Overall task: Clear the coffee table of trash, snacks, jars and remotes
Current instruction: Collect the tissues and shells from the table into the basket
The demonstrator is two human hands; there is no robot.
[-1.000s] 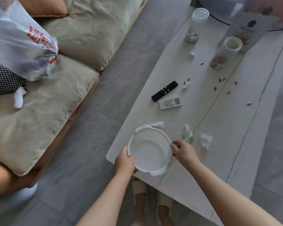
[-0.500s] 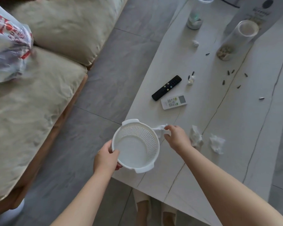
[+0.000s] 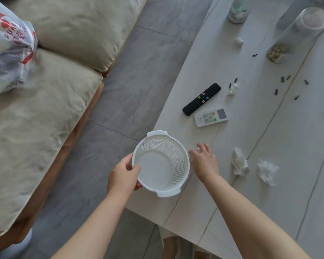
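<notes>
My left hand grips the left rim of a white perforated basket, held over the near-left corner of the pale coffee table. Just right of the basket, my right hand curls over a small tissue that is mostly hidden under the fingers. Two crumpled tissues lie to its right. A black remote and a white remote lie side by side further back. Beyond them are a tissue scrap, a white wad, scattered dark seeds and two glass jars.
A beige sofa runs along the left, with a plastic bag on its cushion. A strip of grey tiled floor separates the sofa from the table. My slippered feet show below the table's near edge.
The basket has moved left to the table's corner edge, held by the left hand alone. My right hand left the basket's rim and came down over the small tissue beside it.
</notes>
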